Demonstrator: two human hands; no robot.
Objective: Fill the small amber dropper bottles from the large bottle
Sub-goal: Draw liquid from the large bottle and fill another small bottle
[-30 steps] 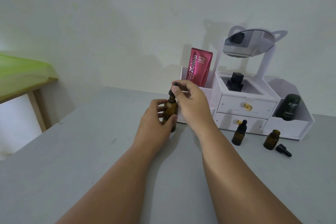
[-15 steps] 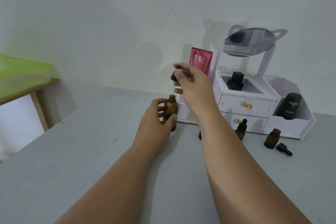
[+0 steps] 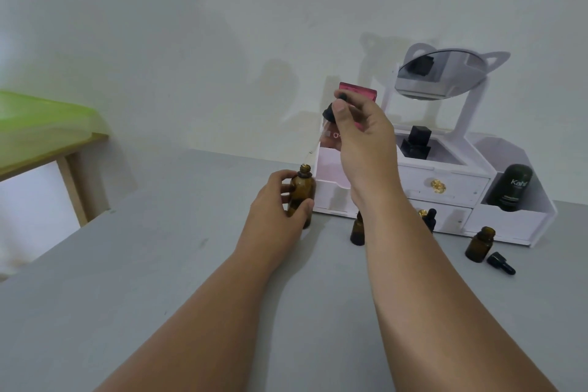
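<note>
Head view: on the grey table (image 3: pixel 159 264) three small amber bottles stand upright: an uncapped one (image 3: pixel 479 245) with a loose dropper cap (image 3: pixel 501 262) lying on its side just beside it, a half-hidden one (image 3: pixel 357 231) behind the right forearm, and a capped one (image 3: pixel 430 219). Further back, the left hand (image 3: pixel 273 204) curls round the large bottle (image 3: pixel 300 194), which is upright with its neck open. Above it the right hand (image 3: pixel 366 143) pinches a dropper (image 3: pixel 330 112), its tube slanting down-left, before the white organizer (image 3: pixel 445 188).

Large amber bottle (image 3: pixel 300 197) uncapped.
It stands upright in my left hand (image 3: pixel 276 200); my right hand (image 3: pixel 366 143) pinches its dropper (image 3: pixel 331 111) above. A small bottle (image 3: pixel 479 245) stands open, cap (image 3: pixel 501 263) lying beside it.
</note>
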